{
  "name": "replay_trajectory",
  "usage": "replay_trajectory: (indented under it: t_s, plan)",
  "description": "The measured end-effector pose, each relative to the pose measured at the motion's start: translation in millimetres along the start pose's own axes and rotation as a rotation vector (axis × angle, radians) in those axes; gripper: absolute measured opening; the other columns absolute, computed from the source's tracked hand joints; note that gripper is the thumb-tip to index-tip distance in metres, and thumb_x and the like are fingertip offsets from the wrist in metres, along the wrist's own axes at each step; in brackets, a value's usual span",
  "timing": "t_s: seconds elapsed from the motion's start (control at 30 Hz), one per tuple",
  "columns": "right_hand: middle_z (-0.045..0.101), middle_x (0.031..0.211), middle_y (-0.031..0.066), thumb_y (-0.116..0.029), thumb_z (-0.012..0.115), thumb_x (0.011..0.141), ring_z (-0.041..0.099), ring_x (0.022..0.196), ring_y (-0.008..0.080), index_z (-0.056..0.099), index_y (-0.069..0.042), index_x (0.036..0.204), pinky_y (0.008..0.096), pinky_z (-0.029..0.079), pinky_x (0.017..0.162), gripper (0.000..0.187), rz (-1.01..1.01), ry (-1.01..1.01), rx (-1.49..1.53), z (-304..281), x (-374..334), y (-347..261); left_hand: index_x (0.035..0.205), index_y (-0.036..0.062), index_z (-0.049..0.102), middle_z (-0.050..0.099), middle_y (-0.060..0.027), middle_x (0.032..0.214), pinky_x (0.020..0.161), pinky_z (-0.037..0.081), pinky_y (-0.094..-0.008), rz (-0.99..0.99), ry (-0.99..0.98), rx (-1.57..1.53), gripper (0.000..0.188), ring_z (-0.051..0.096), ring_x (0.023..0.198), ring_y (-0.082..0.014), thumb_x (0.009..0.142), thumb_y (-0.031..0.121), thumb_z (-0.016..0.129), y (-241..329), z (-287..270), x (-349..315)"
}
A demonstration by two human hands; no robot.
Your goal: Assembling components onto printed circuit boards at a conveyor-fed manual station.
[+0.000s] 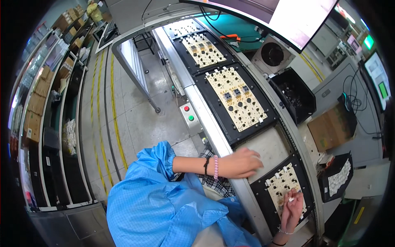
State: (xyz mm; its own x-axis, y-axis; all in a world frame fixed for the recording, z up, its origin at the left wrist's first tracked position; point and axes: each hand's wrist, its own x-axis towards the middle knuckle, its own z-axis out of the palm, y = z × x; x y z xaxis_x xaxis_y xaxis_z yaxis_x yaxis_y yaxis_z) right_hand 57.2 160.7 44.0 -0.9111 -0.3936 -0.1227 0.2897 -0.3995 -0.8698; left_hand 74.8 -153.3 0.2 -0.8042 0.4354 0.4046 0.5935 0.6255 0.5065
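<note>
My right hand [292,208] is over the nearest cream circuit board [283,179], its fingers closed on a small white connector [291,199]. That board lies in a black carrier frame [260,190] on the conveyor and has black parts and white connectors on it; my hand covers some of it. My left hand [243,163] is above the conveyor's left rail, just beyond this carrier. Its fingers are bent and smeared by motion, and their undersides are hidden. Farther up the line sits a second populated circuit board [236,96] in its own black carrier.
More boards [201,49] stand farther along the conveyor. To the right are a black bin of dark parts [294,92], a cardboard box [331,127] and a black tray of white connectors [339,177]. A control box [189,117] with red and green buttons adjoins the left rail. A monitor [284,18] hangs overhead.
</note>
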Motion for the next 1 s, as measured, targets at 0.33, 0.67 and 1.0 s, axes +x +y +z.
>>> replay_trajectory:
  t_s: [0.33,0.67,1.0]
  plan:
    - [0.060,0.104,0.0164,-0.024,0.049,0.099,0.062,0.078,0.0142,0.046,-0.002,0.111,0.0227,0.055,0.064,0.025,0.064,0.177,-0.181,8,-10,7,0.105,0.0104,0.064,0.063,-0.0043,0.091,0.090,0.035,-0.0391,-0.209,0.072,0.327,0.021,0.053,0.100,-0.0239,0.087,0.020,0.059,-7,-50,-6]
    - [0.039,0.056,-0.0023,-0.033,0.040,0.102,0.035,0.047,0.0065,0.049,-0.007,0.091,0.0215,0.032,0.046,0.030,0.119,0.196,-0.237,84,8,-30,0.098,0.0115,0.065,0.063,-0.0043,0.088,0.083,0.038,-0.0367,-0.047,-0.192,-0.019,0.017,0.057,0.092,-0.0230,0.090,0.023,0.057,-1,-119,20]
    - [0.038,0.057,-0.0037,-0.029,0.037,0.104,0.030,0.046,0.0041,0.052,-0.007,0.098,0.0193,0.024,0.043,0.027,0.090,0.286,-0.233,72,-8,-29,0.093,0.0083,0.069,0.063,-0.0127,0.089,0.077,0.051,-0.0419,-0.004,-0.023,0.199,0.017,0.062,0.089,-0.0332,0.082,0.018,0.061,-170,-76,237]
